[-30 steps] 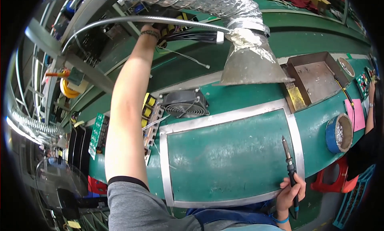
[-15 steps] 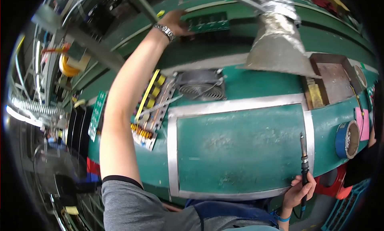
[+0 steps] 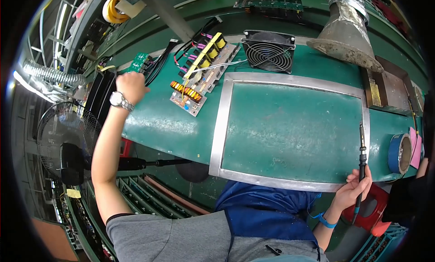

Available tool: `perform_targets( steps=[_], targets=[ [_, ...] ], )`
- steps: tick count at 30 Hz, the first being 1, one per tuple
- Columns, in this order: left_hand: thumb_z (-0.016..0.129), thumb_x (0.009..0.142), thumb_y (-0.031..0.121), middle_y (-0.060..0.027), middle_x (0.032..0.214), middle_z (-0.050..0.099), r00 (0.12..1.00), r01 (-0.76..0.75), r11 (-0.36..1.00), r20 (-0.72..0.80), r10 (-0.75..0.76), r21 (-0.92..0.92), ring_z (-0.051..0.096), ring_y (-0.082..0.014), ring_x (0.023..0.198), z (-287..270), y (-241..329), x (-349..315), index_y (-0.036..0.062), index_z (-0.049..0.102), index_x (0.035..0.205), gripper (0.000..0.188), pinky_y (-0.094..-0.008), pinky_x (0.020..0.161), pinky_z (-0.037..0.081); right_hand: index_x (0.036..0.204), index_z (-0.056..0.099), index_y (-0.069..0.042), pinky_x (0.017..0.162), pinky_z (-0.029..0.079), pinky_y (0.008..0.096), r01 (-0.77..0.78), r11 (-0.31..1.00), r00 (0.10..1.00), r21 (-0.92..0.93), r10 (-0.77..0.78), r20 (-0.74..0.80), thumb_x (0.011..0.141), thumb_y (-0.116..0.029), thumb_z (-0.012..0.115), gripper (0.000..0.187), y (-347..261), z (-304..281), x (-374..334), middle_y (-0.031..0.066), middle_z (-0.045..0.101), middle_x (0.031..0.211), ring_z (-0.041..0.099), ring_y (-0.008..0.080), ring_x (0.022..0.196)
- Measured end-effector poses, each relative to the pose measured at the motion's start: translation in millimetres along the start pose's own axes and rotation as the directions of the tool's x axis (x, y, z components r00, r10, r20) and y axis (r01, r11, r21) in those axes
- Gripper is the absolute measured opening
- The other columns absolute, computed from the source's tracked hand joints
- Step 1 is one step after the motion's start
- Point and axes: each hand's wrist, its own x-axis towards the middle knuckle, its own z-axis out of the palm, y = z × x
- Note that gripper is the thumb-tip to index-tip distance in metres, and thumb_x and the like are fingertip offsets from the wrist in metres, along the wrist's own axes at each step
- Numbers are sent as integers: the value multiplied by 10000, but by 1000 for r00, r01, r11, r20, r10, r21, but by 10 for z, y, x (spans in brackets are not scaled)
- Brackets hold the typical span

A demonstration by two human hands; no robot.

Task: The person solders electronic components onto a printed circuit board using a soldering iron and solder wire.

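So, right hand wrapped round soldering iron, tip beyond its fingers; if hot, a wrist dip could scorch green worktop. Left hand curled, can't tell if gripping; green board just past knuckles, careless sweep could snag black leads

A worker's right hand grips a soldering iron — tip pointing away — at the right side of a metal frame on a green workbench. The left hand, a watch behind it, is near a green circuit board; a black fan stands beyond.
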Motion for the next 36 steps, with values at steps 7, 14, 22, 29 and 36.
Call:
perform_targets(
  steps=[7,14,22,29,36],
  targets=[
    [681,780,122,-125,1033,572,886,-454,611,-401,233,-648,569,-316,1008,619,655,-25,63,509,1096,365,-398,840,482,1144,576,62,552,399,198,-23,999,1000,39,23,14,998,-238,411,372,-16,12,-14,95,630,800,515,76,607],
    [723,741,175,-100,974,590,761,-648,546,-435,481,-530,551,-299,951,314,359,138,59,597,954,273,-393,840,454,1107,605,61,524,399,193,26,1000,998,16,-27,63,996,-220,419,354,-58,45,4,74,618,760,508,65,578],
    [620,896,322,-80,895,659,849,-358,124,-267,455,-926,609,-137,833,-1346,168,-441,-15,646,979,347,-307,827,481,1102,610,61,526,405,192,43,998,997,38,-46,69,991,-240,430,368,-94,73,15,74,616,744,510,67,568],
    [536,944,179,-91,1132,644,815,370,-737,-183,550,-565,629,-170,959,-1368,282,-933,18,583,1184,293,-322,843,524,1091,612,61,525,411,193,60,997,994,52,-64,87,993,-238,420,369,-114,93,23,87,632,765,514,68,571],
    [584,936,222,-65,1085,648,561,621,-599,-247,790,-506,631,-137,916,-1208,1925,-436,60,580,1141,262,-338,748,553,1112,599,40,520,396,204,70,993,998,99,-70,-5,1000,-235,400,357,-50,69,5,97,637,796,517,78,581]
  ],
)
